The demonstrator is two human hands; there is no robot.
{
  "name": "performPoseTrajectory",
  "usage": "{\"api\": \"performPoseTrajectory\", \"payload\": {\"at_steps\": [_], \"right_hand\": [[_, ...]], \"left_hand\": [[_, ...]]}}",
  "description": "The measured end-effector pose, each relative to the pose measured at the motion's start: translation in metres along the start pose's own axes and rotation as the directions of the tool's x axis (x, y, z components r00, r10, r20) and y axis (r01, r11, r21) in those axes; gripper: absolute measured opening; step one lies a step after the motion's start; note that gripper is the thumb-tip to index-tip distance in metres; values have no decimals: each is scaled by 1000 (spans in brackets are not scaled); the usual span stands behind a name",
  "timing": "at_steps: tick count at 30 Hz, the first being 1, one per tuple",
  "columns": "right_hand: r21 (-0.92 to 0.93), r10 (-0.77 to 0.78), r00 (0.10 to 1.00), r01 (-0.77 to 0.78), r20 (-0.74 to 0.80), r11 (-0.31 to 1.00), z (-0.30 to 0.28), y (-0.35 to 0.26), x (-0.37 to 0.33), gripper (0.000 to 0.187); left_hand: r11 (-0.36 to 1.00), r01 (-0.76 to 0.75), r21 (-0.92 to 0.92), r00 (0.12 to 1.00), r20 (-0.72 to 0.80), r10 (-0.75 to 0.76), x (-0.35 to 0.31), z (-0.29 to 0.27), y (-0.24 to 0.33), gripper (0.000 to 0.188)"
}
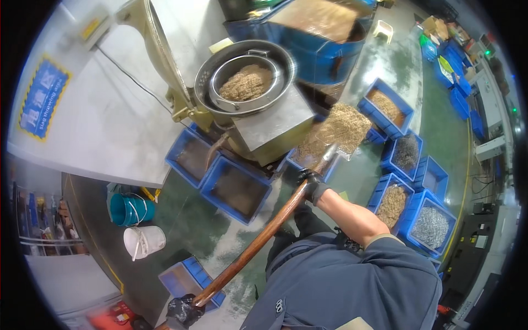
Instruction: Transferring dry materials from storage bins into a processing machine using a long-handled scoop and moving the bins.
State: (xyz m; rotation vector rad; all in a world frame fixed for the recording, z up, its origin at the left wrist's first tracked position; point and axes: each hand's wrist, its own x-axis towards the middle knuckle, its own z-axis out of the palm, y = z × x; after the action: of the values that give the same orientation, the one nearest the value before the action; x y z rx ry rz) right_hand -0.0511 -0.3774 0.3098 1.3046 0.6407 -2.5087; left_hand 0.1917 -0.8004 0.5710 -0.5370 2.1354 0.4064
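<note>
Both my hands grip a shovel [253,239] with a long wooden handle. My right hand [312,186], in a black glove, is closed round the handle near its metal socket. My left hand [184,311], also in a black glove, closes round the rear part at the lower left. Tan granular material [346,129] is heaped at the shovel's far end and hides most of the blade. Below the heap a blue bin shows in part. Left of the heap stands a machine with a round metal bowl [201,77], which holds more tan material in an inner basket.
Blue bins with tan granules or grey metal bits [432,226] stand at the right. Two blue bins [237,187] sit below the machine. A teal bucket [132,212] and a white bucket [146,242] stand at the left. A large blue container [324,66] is behind.
</note>
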Motion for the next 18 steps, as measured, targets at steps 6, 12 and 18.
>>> {"api": "performPoseTrajectory", "payload": {"at_steps": [6,12,18], "right_hand": [[-88,-1,962,26,273,996,-23,-11,50,31],[207,98,987,-124,130,970,-8,-20,25,20],[-95,-21,1000,21,4,995,-8,-42,14,20]], "left_hand": [[933,-208,295,939,-207,275,1,3,-11,25],[910,-213,356,931,-210,300,-22,-3,8,25],[815,-435,382,832,-175,526,-16,-11,-2,22]]}}
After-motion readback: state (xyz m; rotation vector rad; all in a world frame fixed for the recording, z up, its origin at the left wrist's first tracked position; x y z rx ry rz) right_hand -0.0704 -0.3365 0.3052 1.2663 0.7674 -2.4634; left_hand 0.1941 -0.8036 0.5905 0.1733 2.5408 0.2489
